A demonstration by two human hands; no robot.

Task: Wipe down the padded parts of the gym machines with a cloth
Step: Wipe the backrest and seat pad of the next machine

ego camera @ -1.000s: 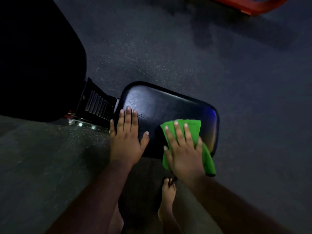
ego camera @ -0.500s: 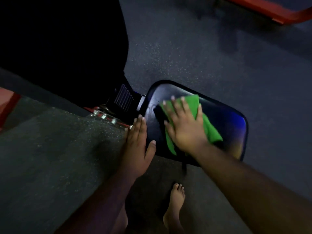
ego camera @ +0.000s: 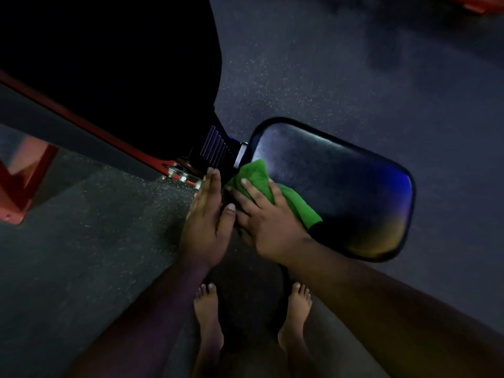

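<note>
Dim room, dark speckled floor (ego camera: 341, 77). Two bare feet (ego camera: 208, 317) at the bottom of the view. Above them, left hand (ego camera: 206, 219) is flat, fingers straight and together, pressed against the near-left edge of the black pad (ego camera: 341, 186), gripping nothing. Right hand (ego camera: 268, 216) just beside it, fingers spread and curled over the green cloth (ego camera: 297, 205), pressing it onto the pad's near-left corner. Pad is glossy, tilted. Beyond the hands: ribbed black bracket (ego camera: 215, 145), red frame (ego camera: 24, 186), large black padded part (ego camera: 109, 64) upper left.
</note>
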